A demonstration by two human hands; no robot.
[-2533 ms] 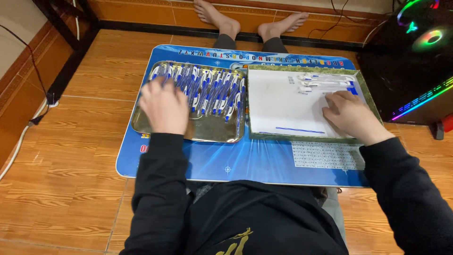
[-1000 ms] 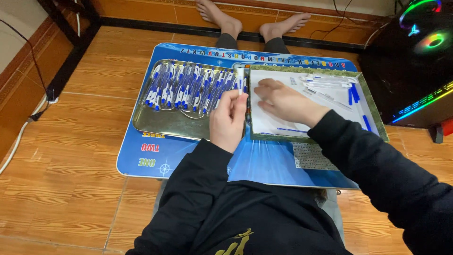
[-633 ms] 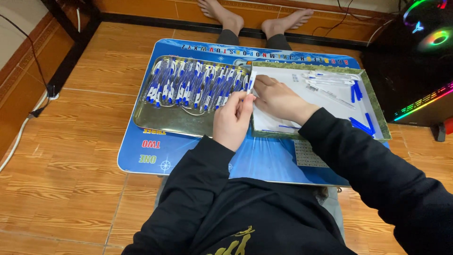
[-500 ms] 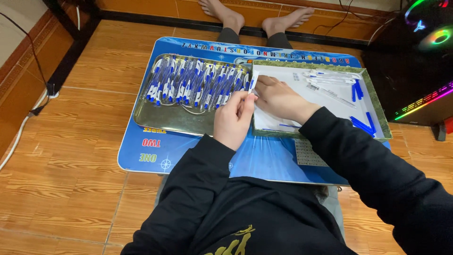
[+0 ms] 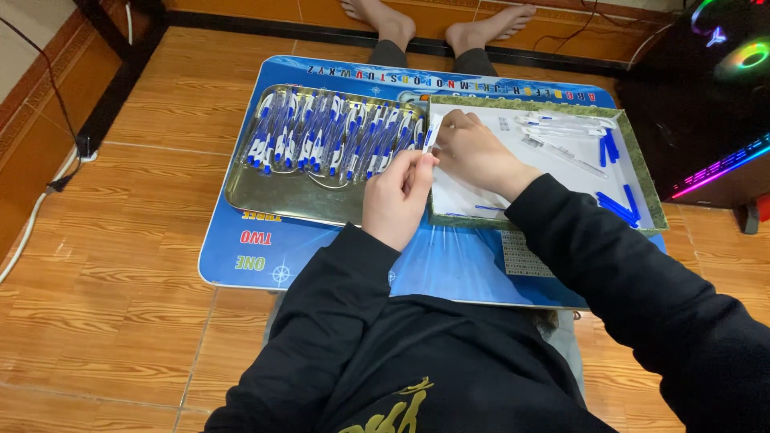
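Observation:
My left hand [image 5: 399,195] and my right hand [image 5: 473,152] meet at the seam between two trays, and together they hold one white and blue pen [image 5: 431,132], which points away from me. To the left, a metal tray [image 5: 273,192] carries several white and blue pens [image 5: 333,136] lying in rows. On the right, a green-rimmed tray [image 5: 650,204] with a white sheet holds loose white pen barrels [image 5: 565,124] and blue caps [image 5: 613,204].
Both trays rest on a low blue table [image 5: 305,256] over my lap, on a wooden floor. Another person's bare feet [image 5: 445,24] lie beyond the table. A dark computer case with coloured lights [image 5: 714,88] stands at the right. A cable [image 5: 40,200] runs along the left.
My hands left the separate trays and came together at the tray seam. They now hold one pen between them, and the view has shifted slightly.

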